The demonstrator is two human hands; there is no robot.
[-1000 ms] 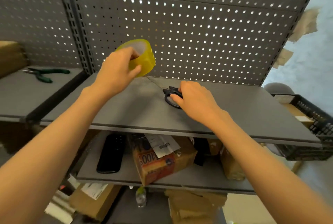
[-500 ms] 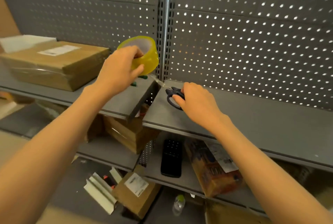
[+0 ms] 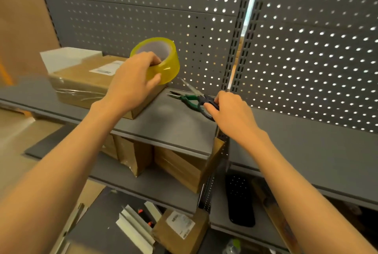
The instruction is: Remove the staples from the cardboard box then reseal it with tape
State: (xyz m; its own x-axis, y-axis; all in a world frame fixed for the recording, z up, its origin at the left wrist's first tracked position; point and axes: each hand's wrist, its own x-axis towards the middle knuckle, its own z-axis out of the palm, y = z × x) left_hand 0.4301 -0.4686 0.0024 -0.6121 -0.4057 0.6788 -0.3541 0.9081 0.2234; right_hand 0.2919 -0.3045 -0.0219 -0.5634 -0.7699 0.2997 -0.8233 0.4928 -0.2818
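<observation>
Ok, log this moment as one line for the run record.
left hand: holds yellow tape roll over cardboard box | right hand: grips black-handled scissors | green-handled pliers: on shelf

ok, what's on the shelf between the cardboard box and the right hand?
Head view: green-handled pliers lie on the shelf between cardboard box and right hand.

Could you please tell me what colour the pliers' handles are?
Green, seen in the head view: the pliers lie on the shelf.
</observation>
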